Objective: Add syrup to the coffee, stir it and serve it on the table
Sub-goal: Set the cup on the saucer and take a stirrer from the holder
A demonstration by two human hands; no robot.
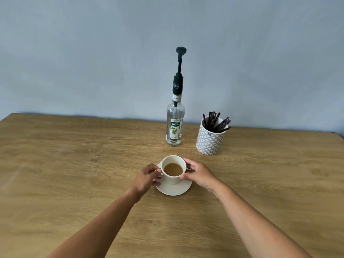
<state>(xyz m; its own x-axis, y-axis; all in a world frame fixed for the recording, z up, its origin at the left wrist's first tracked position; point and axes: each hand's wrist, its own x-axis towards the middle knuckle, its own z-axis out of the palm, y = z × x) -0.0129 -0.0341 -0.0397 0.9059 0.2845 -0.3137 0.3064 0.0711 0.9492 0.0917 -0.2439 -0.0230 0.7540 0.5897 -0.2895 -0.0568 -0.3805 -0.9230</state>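
Note:
A white cup (173,178) of light brown coffee (173,169) stands on a white saucer (175,190) in the middle of the wooden table (74,155). My left hand (147,176) pinches the cup's handle on its left side. My right hand (199,174) cups the right side, thumb and fingers touching the wall. Behind the cup, a clear syrup bottle (175,125) with a dark green pump (180,69) stands upright. A patterned white holder (211,138) with several dark stirrers (216,121) is to the bottle's right.
A pale blue wall (93,62) rises just behind the table's far edge. Bare wood spreads to the left and right of the saucer and toward me under my forearms.

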